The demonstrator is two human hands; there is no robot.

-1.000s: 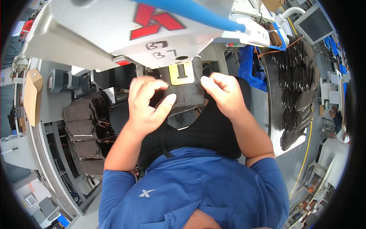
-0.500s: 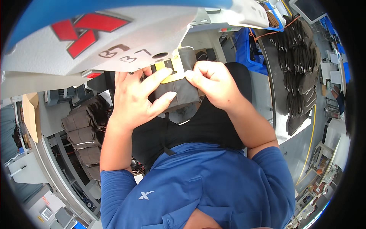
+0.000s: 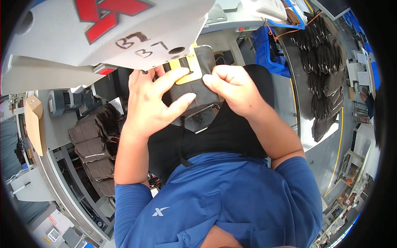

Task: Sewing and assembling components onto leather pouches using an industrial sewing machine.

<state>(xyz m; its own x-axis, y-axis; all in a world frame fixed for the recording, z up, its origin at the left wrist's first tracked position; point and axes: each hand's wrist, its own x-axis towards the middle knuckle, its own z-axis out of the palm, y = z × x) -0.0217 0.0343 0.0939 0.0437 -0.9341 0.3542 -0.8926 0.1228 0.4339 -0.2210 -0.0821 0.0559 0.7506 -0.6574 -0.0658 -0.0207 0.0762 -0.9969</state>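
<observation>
A dark grey piece of fabric (image 3: pixel 205 94) lies under the head of a pale grey sewing machine (image 3: pixel 161 27). On top of it rests a yellow U-shaped plate (image 3: pixel 195 75) with a slot. My left hand (image 3: pixel 149 99) lies with its fingers apart, the index fingertip on the plate and the thumb stretched over the fabric; its other fingertips go out of sight beneath the machine head. Beside the plate, my right hand (image 3: pixel 239 89) has curled fingers and a thumb pinching the fabric's right edge. The machine head hides the needle area.
Stacked dark fabric pieces (image 3: pixel 93 138) lie at the left. A blue bin (image 3: pixel 264 53) stands beyond my right hand. Many dark pieces (image 3: pixel 322 78) are piled on a bench at the right. A cardboard piece (image 3: pixel 36 120) stands far left.
The whole view has shifted slightly. The fabric's near edge has drawn away from me, toward the machine, baring more beneath it. Both hands keep nearly the same pose.
</observation>
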